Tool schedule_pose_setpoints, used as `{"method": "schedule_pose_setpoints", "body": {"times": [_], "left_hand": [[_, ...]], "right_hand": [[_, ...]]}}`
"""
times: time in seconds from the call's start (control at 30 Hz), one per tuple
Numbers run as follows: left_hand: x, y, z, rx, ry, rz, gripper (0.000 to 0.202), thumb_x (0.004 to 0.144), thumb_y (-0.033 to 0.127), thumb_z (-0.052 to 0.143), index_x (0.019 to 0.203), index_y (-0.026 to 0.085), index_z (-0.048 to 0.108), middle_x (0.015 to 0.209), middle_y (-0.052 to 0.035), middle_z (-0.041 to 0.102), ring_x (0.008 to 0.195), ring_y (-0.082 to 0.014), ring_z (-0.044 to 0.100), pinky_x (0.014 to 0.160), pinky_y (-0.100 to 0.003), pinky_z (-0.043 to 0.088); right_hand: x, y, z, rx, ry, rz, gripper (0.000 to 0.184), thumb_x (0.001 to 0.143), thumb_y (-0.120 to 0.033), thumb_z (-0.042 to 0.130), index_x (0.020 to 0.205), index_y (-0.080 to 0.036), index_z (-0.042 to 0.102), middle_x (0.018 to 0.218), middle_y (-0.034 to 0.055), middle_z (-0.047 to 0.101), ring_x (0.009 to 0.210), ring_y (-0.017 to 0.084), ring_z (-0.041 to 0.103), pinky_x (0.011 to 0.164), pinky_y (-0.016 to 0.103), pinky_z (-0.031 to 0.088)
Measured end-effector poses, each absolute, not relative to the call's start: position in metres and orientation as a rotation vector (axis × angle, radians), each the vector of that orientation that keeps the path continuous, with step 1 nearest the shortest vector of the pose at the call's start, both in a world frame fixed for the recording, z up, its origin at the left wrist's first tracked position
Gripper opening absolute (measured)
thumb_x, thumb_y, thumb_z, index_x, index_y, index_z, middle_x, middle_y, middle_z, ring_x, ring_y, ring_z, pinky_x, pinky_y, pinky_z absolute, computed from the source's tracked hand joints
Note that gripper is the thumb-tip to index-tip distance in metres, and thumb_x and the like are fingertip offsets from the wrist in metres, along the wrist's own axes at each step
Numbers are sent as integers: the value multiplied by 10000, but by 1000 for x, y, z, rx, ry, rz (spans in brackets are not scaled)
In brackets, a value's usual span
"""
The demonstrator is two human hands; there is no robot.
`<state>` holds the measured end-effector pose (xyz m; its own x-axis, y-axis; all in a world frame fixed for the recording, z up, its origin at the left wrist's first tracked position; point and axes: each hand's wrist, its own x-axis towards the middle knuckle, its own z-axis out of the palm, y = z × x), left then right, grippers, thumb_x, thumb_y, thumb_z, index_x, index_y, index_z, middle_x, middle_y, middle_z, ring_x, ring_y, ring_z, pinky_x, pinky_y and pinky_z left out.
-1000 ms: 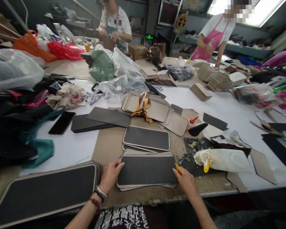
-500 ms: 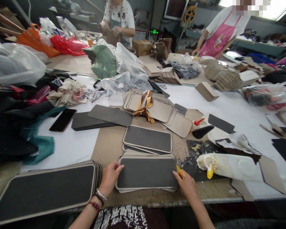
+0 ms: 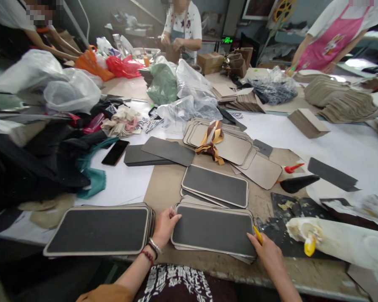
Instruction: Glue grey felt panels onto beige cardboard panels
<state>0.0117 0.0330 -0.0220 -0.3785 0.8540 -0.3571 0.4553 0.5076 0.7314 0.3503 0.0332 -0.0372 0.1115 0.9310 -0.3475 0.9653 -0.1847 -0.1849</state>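
Directly before me lies a small pile of dark grey rounded panels with beige borders; the top panel lies face up. My left hand pinches its left edge, thumb on the surface. At its right edge, my right hand closes on the border, with a slim yellow tool between its fingers; the tool's lower part is hidden by the hand. A second pile of bordered panels sits to the left of my left hand. Just behind the held panel rest more bordered panels.
Behind are plain grey boards, a phone and beige boards with a striped ribbon. At right lie a white glue-smeared container and a black-bodied bottle with a red tip. Dark cloth covers the left. Co-workers stand across the table.
My view has turned left, so the table's contents appear farther right, and a co-worker at far left shows more fully. Both hands stay at the same panel's edges.
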Motion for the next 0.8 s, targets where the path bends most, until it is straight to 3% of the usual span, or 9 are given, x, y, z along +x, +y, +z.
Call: {"method": "schedule_pose_setpoints", "body": {"times": [0.33,0.6,0.8], "left_hand": [[10,30,-20,1059,2000,692,220,619,327,583,508,200,442,466,51,447,493,-130,437,525,-247,326],[6,13,-29,1233,2017,670,208,659,410,509,687,204,517,593,1,541,603,-196,541,609,-293,384],[6,13,-28,1068,1990,760,227,597,408,545,679,197,538,592,-3,565,596,-194,544,613,-304,398]], "right_hand": [[343,35,-27,2255,1911,-552,279,837,-430,395,705,-225,531,713,60,665,682,231,625,589,273,412],[336,34,-22,2284,1844,-556,251,868,-375,423,759,-191,556,769,60,662,742,194,635,622,241,390],[338,35,-25,2292,1833,-598,254,858,-391,440,752,-195,563,735,51,662,718,193,632,591,236,376]]}}
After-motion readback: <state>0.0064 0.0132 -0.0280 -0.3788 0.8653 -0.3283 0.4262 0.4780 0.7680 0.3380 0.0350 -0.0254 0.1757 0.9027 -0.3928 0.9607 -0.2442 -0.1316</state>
